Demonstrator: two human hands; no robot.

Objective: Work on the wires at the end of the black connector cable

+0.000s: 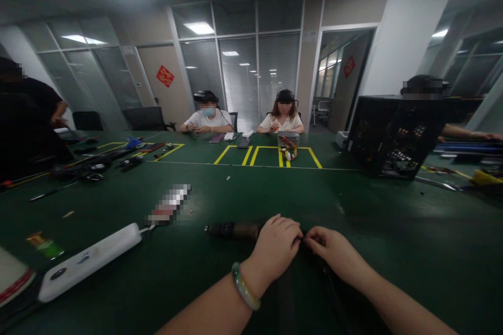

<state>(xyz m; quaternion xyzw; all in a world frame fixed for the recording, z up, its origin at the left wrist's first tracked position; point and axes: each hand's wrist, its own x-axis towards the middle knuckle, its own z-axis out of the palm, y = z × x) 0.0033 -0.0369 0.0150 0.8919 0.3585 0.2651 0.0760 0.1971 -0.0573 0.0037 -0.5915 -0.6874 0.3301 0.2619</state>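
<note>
A dark, long tool with a brownish body [245,231] and a narrow metal tip lies on the green table, pointing left. My left hand [277,243], with a green bangle at the wrist, wraps over the tool's right end. Just to the right, my right hand [328,248] has its thumb and fingers pinched at the same end, close to my left fingertips. What the pinch holds is too small and dark to name. A dark strap or cable [328,285] runs from there toward the near edge.
On the green table [236,196] lie a long white device [92,261] and a small green bottle [45,246] at left. Black tools [94,165] are farther left. A black computer case [387,136] stands at right. Two people sit across; others are at both sides.
</note>
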